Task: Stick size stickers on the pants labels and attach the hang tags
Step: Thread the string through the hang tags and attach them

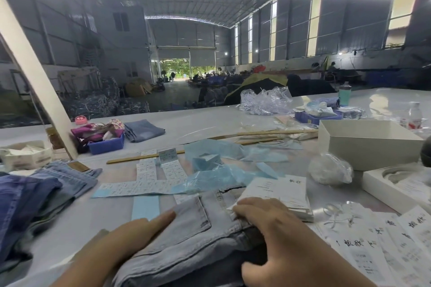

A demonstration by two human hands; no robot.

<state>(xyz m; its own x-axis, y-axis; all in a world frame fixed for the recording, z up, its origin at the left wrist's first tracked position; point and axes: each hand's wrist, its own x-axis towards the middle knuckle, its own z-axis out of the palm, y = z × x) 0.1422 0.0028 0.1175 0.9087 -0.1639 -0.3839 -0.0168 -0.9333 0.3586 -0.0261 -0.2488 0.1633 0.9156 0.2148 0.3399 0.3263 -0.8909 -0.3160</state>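
Observation:
A folded pair of light grey-blue jeans (186, 235) lies at the near edge of the table, back pocket up. My left hand (130, 237) rests flat on its left side, fingers stretched toward the pocket. My right hand (268, 228) presses on the waistband at the right, thumb hooked over the folded edge. A stack of white hang tags (279, 191) sits just beyond my right hand. Strips of white size stickers (149, 177) on blue backing lie left of centre. More hang tags (384, 247) are spread at the lower right.
Stacked blue jeans (39, 196) fill the left. Crumpled blue backing paper (219, 165) lies in the middle. White boxes (363, 142) stand at the right, a clear bag (331, 170) beside them. A blue bin (107, 144) and wooden sticks (268, 134) lie farther back.

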